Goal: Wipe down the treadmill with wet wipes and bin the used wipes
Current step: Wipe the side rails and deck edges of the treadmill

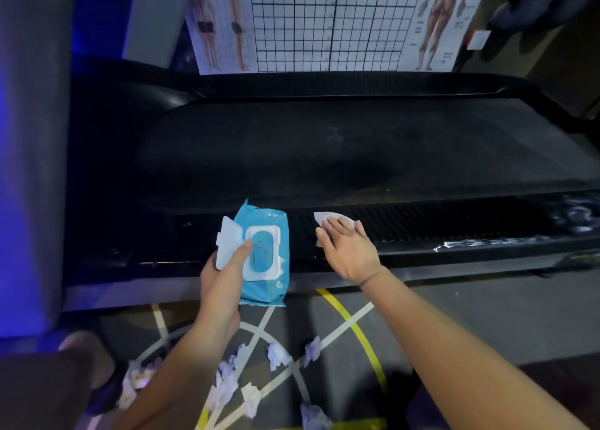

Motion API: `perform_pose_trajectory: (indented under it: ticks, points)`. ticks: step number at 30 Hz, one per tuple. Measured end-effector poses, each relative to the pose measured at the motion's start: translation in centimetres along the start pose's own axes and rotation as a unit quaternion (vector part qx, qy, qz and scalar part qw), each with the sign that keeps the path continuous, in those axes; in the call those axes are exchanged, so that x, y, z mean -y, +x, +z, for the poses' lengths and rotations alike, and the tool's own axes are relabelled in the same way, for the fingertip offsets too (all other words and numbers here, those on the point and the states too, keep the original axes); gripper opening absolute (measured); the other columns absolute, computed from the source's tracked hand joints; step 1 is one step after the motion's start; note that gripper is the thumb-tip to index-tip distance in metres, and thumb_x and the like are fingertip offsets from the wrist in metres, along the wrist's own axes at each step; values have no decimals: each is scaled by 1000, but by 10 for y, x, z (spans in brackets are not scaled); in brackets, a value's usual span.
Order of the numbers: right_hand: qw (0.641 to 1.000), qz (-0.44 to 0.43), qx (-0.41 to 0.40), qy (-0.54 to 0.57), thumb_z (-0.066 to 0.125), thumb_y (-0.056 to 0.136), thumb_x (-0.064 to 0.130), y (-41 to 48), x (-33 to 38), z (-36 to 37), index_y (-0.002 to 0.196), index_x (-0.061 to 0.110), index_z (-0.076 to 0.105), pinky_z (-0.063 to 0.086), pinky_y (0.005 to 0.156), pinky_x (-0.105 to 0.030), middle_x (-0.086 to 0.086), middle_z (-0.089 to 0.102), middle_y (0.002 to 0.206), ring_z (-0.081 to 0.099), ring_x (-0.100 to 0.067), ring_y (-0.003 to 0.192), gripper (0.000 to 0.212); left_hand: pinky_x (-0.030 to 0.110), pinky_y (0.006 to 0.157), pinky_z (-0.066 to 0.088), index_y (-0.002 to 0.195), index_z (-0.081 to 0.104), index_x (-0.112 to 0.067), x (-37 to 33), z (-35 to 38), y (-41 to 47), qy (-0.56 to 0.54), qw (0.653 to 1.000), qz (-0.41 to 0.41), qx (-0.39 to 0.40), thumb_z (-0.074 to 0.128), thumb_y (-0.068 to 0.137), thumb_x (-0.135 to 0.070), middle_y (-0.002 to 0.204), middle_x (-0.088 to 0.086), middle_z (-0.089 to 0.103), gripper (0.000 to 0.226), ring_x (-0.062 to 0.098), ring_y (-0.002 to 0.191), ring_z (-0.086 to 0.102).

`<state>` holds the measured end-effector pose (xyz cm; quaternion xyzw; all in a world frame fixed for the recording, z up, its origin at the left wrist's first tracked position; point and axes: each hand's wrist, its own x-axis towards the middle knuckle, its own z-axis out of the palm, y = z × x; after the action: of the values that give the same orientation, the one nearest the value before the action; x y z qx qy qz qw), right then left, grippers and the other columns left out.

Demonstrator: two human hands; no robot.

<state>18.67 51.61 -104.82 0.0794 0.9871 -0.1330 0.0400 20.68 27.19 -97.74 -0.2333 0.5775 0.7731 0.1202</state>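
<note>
The black treadmill [324, 150] lies across the view, its ribbed near side rail [454, 225] in front of me. My right hand [347, 247] lies flat with straight fingers on a white wet wipe [328, 218], pressing it onto that rail. My left hand [224, 273] grips a blue pack of wet wipes [269, 254] held over the rail, thumb on top by the opening. The pack's white flip lid [229, 241] stands open to the left.
Several crumpled used wipes [276, 355] lie on the grey floor near my feet, over yellow and white floor lines. A wet streak [487, 243] shines on the rail to the right. Anatomy posters and a grid chart [324, 20] stand behind the treadmill. A grey pillar [29, 137] is at left.
</note>
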Motion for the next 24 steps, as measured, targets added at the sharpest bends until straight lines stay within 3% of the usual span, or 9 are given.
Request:
perform_pose_trajectory:
  ticks: [5,7,12,15,17,19,21,24]
  points:
    - [1000,25,-11,-3,11,107,50,-17,8,1,151,26,41,6,124,-43,10,34,160,12,-16,154,58,24,52,59,127,69,-21,2,3,-1,-7,1000,-6,5,79,95,-28,105,-5,80,34,9,77,79]
    - [999,46,14,18,10,107,50,-8,8,-1,155,28,34,0,125,-46,13,26,164,4,-19,156,57,26,54,60,125,69,-22,1,1,0,-12,1000,-4,5,79,95,-28,106,-4,80,33,11,81,79]
    - [995,79,50,16,12,106,53,25,14,2,156,31,30,-4,124,-49,11,17,167,-2,-21,155,58,33,67,62,122,68,-25,0,-4,5,-27,1000,-1,-14,79,95,-30,110,-3,80,30,18,95,78]
    - [997,67,23,7,18,107,47,15,18,2,148,26,41,1,123,-47,7,33,159,12,-20,153,52,41,81,64,107,67,-28,-1,3,7,-45,999,-5,-31,82,92,-28,109,-2,79,21,20,99,77]
    - [999,30,-28,-23,22,107,41,-1,16,1,137,24,51,7,122,-43,6,48,144,27,-17,145,44,44,88,63,109,68,-25,-2,13,7,-58,998,-6,-25,84,91,-27,109,-2,79,24,22,101,76]
    - [999,19,-22,-19,19,106,43,-18,7,4,146,24,45,5,124,-39,7,42,154,23,-15,150,52,38,76,64,111,69,-24,-3,24,6,-68,997,-12,-18,83,92,-26,104,-4,79,23,18,94,77]
    - [1000,17,-8,-6,3,97,55,-37,-6,11,157,23,31,-2,125,-35,9,27,164,11,-10,154,74,31,63,62,106,68,-27,-2,32,4,-77,997,-19,-4,82,93,-25,101,-5,78,20,15,88,77]
    - [999,18,-38,15,-3,88,58,-53,-6,14,156,22,34,-4,124,-30,8,28,164,13,-10,154,85,29,59,61,108,68,-28,1,34,4,-74,997,-19,-4,82,92,-26,99,-6,79,21,14,86,77]
